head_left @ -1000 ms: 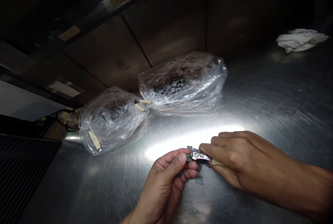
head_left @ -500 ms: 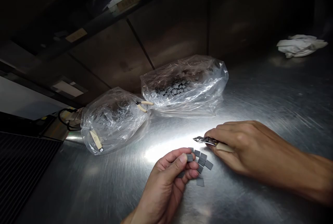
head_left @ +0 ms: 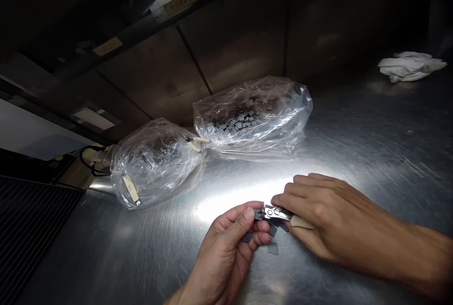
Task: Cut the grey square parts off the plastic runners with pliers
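Between thumb and fingers, my left hand (head_left: 230, 243) pinches a small grey square piece (head_left: 258, 214), and more grey shows within its curled fingers. My right hand (head_left: 318, 215) is wrapped round a pair of nippers (head_left: 279, 213) with pale handles. Their metal jaws meet the edge of the held piece; whether they are closed on it I cannot tell. Several loose grey squares (head_left: 272, 248) lie on the metal table beneath the two hands, partly hidden by the nippers and fingers.
Two clear plastic bags (head_left: 253, 121) (head_left: 155, 163) with small grey pieces stand at the back. Another pale-handled tool (head_left: 198, 143) lies between them, and a cream-coloured knife-like tool (head_left: 131, 190) rests at the left bag. A crumpled white cloth (head_left: 412, 66) lies far right on the metal table (head_left: 141, 258).
My right hand has moved left and down, bringing the nippers' jaws from above the loose squares to the piece in my left hand. The left hand has stayed nearly still.
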A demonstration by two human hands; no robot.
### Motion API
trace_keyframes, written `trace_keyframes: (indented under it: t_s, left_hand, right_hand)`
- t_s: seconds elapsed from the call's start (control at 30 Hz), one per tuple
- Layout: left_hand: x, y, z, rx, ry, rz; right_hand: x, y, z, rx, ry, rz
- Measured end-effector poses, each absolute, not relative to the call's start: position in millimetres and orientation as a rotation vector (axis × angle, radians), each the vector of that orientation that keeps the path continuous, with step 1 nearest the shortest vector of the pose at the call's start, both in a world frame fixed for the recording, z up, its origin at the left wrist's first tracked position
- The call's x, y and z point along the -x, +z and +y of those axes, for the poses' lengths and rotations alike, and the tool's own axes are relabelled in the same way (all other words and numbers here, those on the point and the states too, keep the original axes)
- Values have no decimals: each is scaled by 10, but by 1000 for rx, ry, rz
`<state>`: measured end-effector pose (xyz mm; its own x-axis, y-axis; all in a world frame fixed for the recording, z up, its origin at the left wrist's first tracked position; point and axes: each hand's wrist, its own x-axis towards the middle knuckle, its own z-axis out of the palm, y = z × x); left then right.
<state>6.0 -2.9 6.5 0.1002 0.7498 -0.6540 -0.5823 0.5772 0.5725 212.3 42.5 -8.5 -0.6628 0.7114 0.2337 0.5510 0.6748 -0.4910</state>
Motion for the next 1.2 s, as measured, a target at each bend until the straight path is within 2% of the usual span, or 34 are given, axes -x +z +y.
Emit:
trace_keyframes:
  t_s: [0.47,1.2]
  left_hand:
    - [-48,37,-38,-181,984,1081]
    - [-50,51,-38,-170,993,1073]
  right_hand:
    - [-2079,-47,388,932,163,-2472]
    - [-2094,-68,379,914,213,-2527]
